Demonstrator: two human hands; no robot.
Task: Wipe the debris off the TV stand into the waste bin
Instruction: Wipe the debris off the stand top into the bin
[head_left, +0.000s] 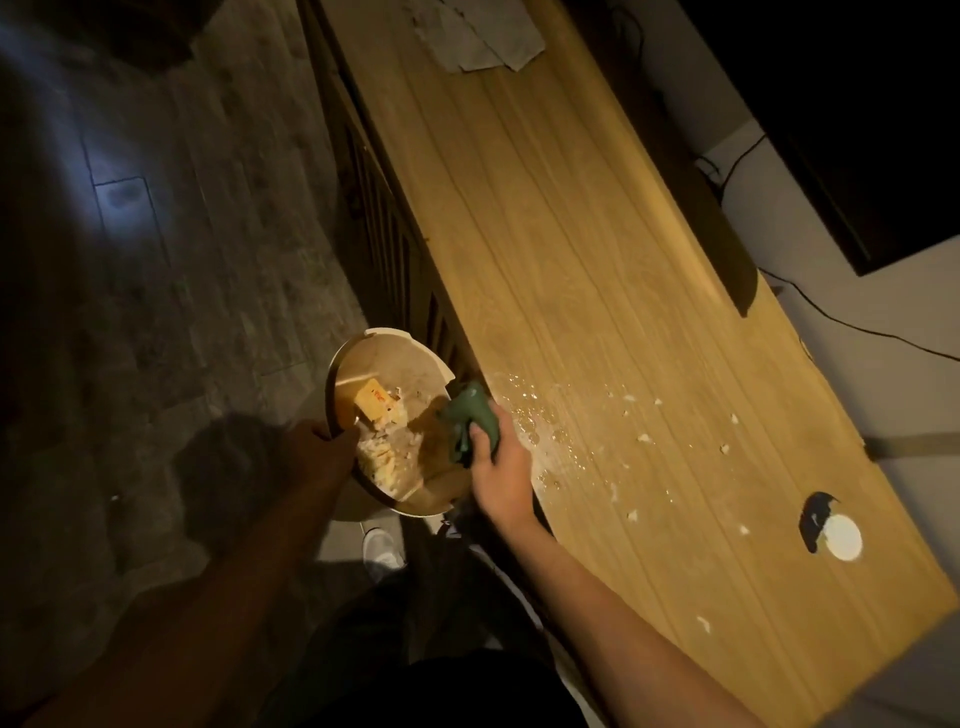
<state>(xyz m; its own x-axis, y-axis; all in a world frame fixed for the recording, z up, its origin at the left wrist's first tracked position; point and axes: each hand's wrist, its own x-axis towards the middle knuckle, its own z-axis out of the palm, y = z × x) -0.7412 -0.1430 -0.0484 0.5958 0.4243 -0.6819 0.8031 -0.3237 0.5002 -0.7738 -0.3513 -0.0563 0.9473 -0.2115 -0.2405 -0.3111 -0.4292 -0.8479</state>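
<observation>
A long wooden TV stand (597, 249) runs from the top of the view to the lower right. Small white crumbs and wet specks (582, 431) are scattered on its near part. My right hand (501, 467) grips a green cloth (470, 415) at the stand's front edge, over the rim of a round waste bin (387, 345). The bin sits tilted against the stand's front and holds a yellow packet and pale scraps. My left hand (319, 444), in shadow, holds the bin's near rim.
Grey cloths (483, 41) lie at the stand's far end. A cable hole with a white round cap (841, 538) is near the right end. A dark TV (857, 156) and black cables (852, 322) are behind the stand. The floor is wood-look planks on the left.
</observation>
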